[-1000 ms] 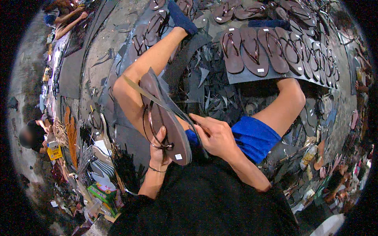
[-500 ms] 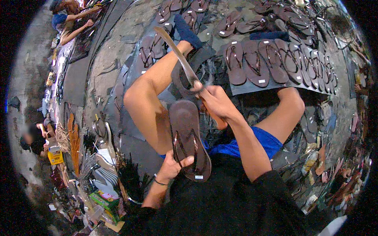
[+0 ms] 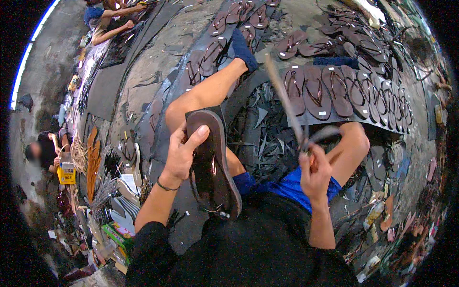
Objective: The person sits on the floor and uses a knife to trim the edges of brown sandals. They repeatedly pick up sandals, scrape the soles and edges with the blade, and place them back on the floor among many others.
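Observation:
My left hand (image 3: pixel 180 155) grips a dark brown flip-flop (image 3: pixel 208 158) by one end, thumb on top of the sole. A corner of dark sheet (image 3: pixel 218 112) shows behind that end; whether it is joined to the flip-flop I cannot tell. In my right hand (image 3: pixel 316 174), closed round an orange-brown handle, is a long knife (image 3: pixel 285 95). Its blade is blurred and points up and away, apart from the flip-flop. A blurred greyish strip (image 3: pixel 326 133) shows beside the blade's base.
Black offcuts (image 3: pixel 263 138) lie between my legs. Finished-looking flip-flops (image 3: pixel 315 91) stand in a row on a dark sheet at right, with more (image 3: pixel 205 60) beyond my foot. At left are brushes, a green box (image 3: pixel 117 234) and a person with a yellow container (image 3: pixel 67 173).
My left hand has shifted to the flip-flop's other end and raised it. My right hand has moved right and nearer with the knife. The dark curved strip beside the blade has left its former place.

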Demonstrator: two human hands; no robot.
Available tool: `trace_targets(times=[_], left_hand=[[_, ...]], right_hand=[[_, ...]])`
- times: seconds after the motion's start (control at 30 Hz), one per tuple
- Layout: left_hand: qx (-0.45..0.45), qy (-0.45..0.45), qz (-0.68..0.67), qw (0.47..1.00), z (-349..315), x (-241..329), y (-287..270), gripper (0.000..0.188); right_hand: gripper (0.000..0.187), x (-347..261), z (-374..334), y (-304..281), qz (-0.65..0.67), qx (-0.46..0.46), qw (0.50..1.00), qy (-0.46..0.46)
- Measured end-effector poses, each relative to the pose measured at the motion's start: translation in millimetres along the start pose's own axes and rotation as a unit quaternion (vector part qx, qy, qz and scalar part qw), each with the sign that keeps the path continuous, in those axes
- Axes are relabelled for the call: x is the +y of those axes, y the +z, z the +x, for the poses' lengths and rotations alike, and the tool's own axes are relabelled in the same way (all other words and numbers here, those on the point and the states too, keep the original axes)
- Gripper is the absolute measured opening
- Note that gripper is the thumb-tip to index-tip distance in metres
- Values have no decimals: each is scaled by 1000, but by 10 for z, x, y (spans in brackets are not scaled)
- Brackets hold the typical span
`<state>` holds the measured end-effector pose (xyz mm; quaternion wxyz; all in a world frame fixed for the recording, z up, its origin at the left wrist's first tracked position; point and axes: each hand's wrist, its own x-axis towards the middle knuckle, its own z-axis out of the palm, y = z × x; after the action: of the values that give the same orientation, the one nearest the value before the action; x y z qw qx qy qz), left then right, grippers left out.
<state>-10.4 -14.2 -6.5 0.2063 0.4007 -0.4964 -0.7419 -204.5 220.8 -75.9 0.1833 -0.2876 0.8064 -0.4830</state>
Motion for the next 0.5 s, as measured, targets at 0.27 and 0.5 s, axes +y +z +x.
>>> trace_targets(times=[0.27, 0.5], left_hand=[[69, -7, 27, 997, -142, -90, 25, 41], [-8, 6, 21, 1000, -115, -256, 1, 44]], right_hand=[[33, 7, -692, 250, 53, -133, 986, -91], [36, -75, -511, 229, -53, -87, 981, -163]])
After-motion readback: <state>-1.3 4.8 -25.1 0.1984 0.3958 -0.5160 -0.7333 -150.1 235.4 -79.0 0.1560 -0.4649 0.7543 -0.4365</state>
